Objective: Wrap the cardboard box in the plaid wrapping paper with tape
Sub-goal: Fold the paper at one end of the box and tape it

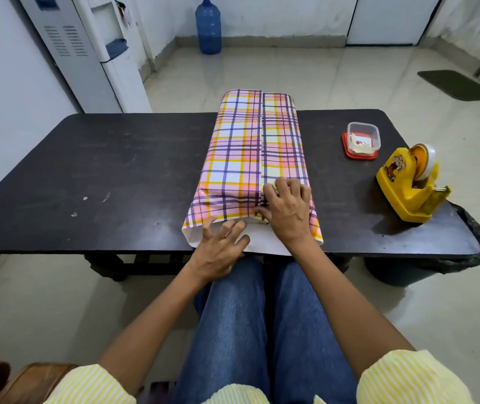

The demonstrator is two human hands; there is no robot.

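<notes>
a long parcel covered in pink, yellow and purple plaid wrapping paper (247, 153) lies lengthwise on the middle of a dark matte rectangular table (110, 170). its far end hangs slightly over the table's far edge and its near end reaches the edge closest to the person. the cardboard box is under this paper and almost wholly hidden. a straight seam runs along the top of the parcel, where one paper edge overlaps the other. at the near end the paper is open like a tube, with its white inner side showing.

the left hand (221, 246) lies on that white inner flap, fingers straight and spread, gripping nothing. the right hand (286, 208) sits on top of the parcel at the near end of the seam, fingers bent with the tips on the paper and the thumb along the paper's edge. whether it pinches the paper or only presses it cannot be told.

to the right, well apart from the parcel, a yellow plastic tape dispenser (407, 188) holding a roll stands near the table's right end. beyond it is a small clear plastic container on a red lid (362, 139). a blue water bottle (208, 24) stands on the floor by the far wall.
</notes>
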